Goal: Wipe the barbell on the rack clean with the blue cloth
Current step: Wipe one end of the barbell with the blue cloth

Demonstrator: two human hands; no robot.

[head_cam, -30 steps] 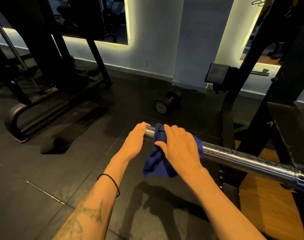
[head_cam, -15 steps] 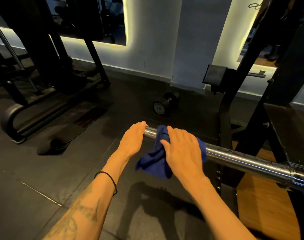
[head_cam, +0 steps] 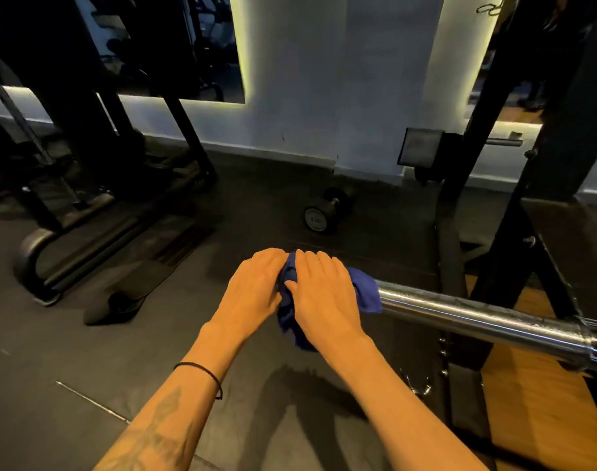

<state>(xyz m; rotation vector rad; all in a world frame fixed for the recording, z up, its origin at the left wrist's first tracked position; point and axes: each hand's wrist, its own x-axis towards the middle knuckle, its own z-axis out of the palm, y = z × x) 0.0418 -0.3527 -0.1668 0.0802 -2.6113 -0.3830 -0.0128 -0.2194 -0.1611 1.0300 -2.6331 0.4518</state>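
Your left hand [head_cam: 256, 290] lying over bar end, fingers curving over top, touching blue cloth [head_cam: 365, 290] bunched just to its right. Your right hand [head_cam: 324, 297] pressing down on cloth, fingers curling over it and barbell [head_cam: 477, 317] beneath; cloth tail hanging below right palm. Bare chrome bar running right from your hands toward rack upright [head_cam: 514, 232]. Dumbbell [head_cam: 324, 212] lying on floor [head_cam: 69, 351] beyond your hands, well apart.

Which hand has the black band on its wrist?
The left hand. A thin black band circles its wrist, and the right hand, pressing the blue cloth, has a bare wrist.
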